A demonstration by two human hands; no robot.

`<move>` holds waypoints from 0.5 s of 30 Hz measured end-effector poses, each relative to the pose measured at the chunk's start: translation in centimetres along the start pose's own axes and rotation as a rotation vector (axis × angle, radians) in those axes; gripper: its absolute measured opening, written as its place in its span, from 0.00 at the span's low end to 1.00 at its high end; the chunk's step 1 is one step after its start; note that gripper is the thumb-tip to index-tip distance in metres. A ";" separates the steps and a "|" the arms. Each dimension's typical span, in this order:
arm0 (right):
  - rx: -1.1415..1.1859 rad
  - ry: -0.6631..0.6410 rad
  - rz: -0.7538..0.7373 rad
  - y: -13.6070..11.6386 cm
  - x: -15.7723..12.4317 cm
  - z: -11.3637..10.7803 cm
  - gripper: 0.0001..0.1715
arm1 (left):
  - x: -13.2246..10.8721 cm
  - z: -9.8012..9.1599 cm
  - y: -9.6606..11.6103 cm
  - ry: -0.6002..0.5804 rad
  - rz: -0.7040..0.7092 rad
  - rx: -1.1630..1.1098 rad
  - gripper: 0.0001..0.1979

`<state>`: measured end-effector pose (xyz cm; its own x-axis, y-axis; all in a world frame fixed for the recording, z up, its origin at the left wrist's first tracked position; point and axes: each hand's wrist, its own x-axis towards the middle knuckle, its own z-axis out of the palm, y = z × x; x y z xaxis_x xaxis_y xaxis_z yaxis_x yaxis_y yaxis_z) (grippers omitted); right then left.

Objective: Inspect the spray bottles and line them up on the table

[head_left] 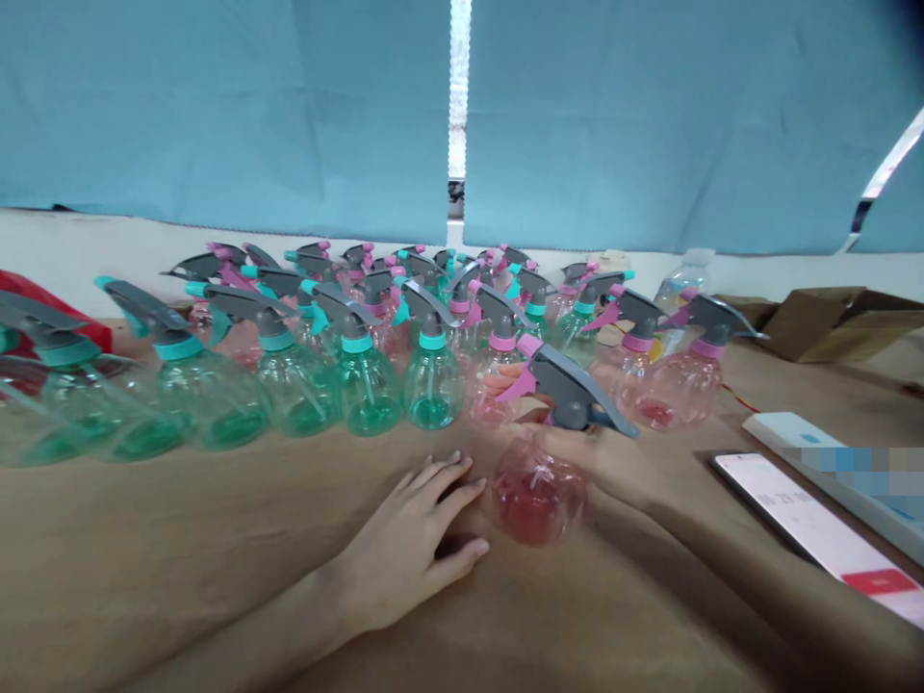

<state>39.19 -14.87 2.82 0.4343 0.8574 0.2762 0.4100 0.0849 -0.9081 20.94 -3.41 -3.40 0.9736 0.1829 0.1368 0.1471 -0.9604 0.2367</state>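
In the head view a pink spray bottle (538,496) with a grey and pink trigger head stands on the table, red-tinted at its base. My right hand (596,448) is closed around its neck, just below the trigger head; the bottle hides part of the palm, and some fingertips show beyond it. To the left of this bottle, my left hand (408,534) lies on the tabletop with fingers spread, holding nothing. Its fingertips are close to the bottle's side. Directly behind my right fingers is another pink spray bottle (500,361).
Green spray bottles (371,395) form a front row at left, with several mixed rows behind. More pink bottles (693,375) stand at right. A phone (808,520), a white box (801,433) and a cardboard box (837,322) lie farther right. A blue curtain (252,115) hangs behind.
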 end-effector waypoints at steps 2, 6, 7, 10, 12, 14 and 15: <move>0.004 -0.011 0.020 0.0 0.0 0.0 0.05 | 0.0 0.1 0.0 -0.004 -0.002 0.010 0.25; 0.010 -0.018 0.040 0.2 0.0 0.0 0.06 | -0.1 0.2 -0.1 -0.017 -0.009 0.016 0.25; 0.011 -0.016 0.042 0.2 0.0 0.1 0.07 | -0.1 0.1 -0.1 -0.020 -0.009 0.013 0.26; 0.012 -0.007 0.045 0.1 0.0 0.1 0.08 | 0.0 0.1 0.0 -0.024 -0.009 0.003 0.26; 0.010 -0.001 0.046 0.1 0.0 0.1 0.08 | 0.0 0.0 0.0 -0.025 -0.007 0.002 0.26; 0.008 0.001 0.042 0.1 0.0 0.1 0.07 | 0.1 -0.1 0.0 -0.023 -0.003 0.006 0.26; 0.007 0.000 0.039 0.1 0.0 0.1 0.06 | 0.1 -0.1 0.0 -0.023 -0.003 0.009 0.26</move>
<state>39.14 -14.86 2.71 0.4502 0.8600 0.2402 0.3871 0.0545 -0.9204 21.00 -3.36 -3.34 0.9768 0.1808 0.1144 0.1513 -0.9617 0.2286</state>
